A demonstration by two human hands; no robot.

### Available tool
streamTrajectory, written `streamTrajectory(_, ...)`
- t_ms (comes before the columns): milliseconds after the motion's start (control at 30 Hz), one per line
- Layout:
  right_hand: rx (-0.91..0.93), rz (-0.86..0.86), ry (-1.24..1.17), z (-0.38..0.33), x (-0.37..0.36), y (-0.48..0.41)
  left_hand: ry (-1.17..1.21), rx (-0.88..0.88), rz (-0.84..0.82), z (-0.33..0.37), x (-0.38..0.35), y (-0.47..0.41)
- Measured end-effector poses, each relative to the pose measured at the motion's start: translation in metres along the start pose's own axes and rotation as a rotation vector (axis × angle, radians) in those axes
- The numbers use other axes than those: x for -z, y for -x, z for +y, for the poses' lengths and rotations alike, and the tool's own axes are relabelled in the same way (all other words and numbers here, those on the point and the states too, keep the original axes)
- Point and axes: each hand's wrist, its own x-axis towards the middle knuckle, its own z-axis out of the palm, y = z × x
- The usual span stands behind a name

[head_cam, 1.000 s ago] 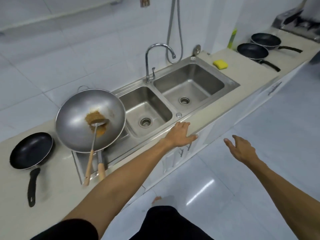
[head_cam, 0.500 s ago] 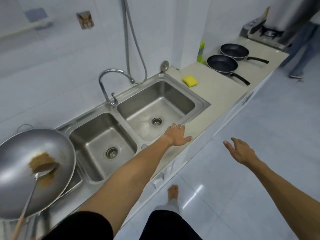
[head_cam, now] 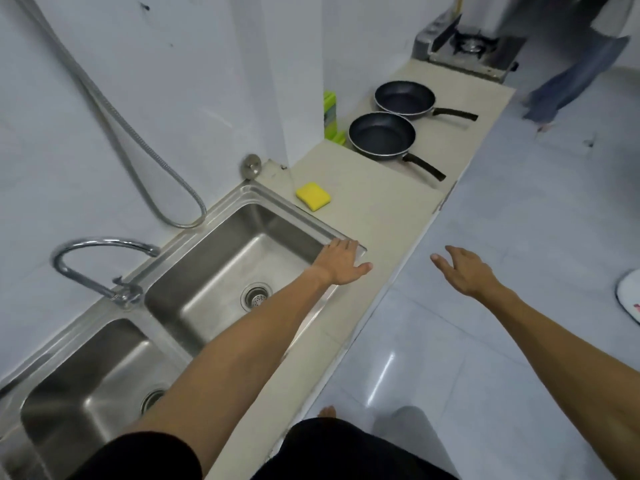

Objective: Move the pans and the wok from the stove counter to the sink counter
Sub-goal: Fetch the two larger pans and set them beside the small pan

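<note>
Two black frying pans stand on the beige counter (head_cam: 374, 202) ahead: the nearer pan (head_cam: 381, 135) and the farther pan (head_cam: 403, 98), both with handles pointing right toward the counter's edge. My left hand (head_cam: 341, 261) hovers flat and empty over the right rim of the steel double sink (head_cam: 228, 258). My right hand (head_cam: 464, 270) is held out over the floor, fingers apart, holding nothing. Both hands are well short of the pans. The wok is out of view.
A yellow sponge (head_cam: 313, 196) lies between the sink and the pans. A gas stove (head_cam: 467, 51) sits at the counter's far end, with a person's legs (head_cam: 571, 74) beside it. A faucet (head_cam: 104, 268) and shower hose (head_cam: 138, 161) are at the wall. A green bottle (head_cam: 330, 114) stands behind the pans.
The view has swung right along the counter: the wok and the small pan on the left have left the frame, and the two pans ahead are closer. Both hands stay open.
</note>
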Motion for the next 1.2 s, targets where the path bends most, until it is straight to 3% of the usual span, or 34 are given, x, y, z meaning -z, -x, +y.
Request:
streamTrajectory(233, -0.032, 0.000, 0.039, 0.076, 0.055, -0.102, -0.004, 0.029, -0.048, 0.048, 0.015, -0.117)
streamTrajectory(667, 0.125, -0.070, 0.157, 0.196, 0.191, -0.315, 0.138, 0.214, -0.017, 0.176, 0.036, -0.313)
streamTrajectory(1200, 0.251, -0.239, 0.278, 0.241, 0.270, -0.576, 0.334, 0.469, 0.095, 0.197, 0.078, -0.526)
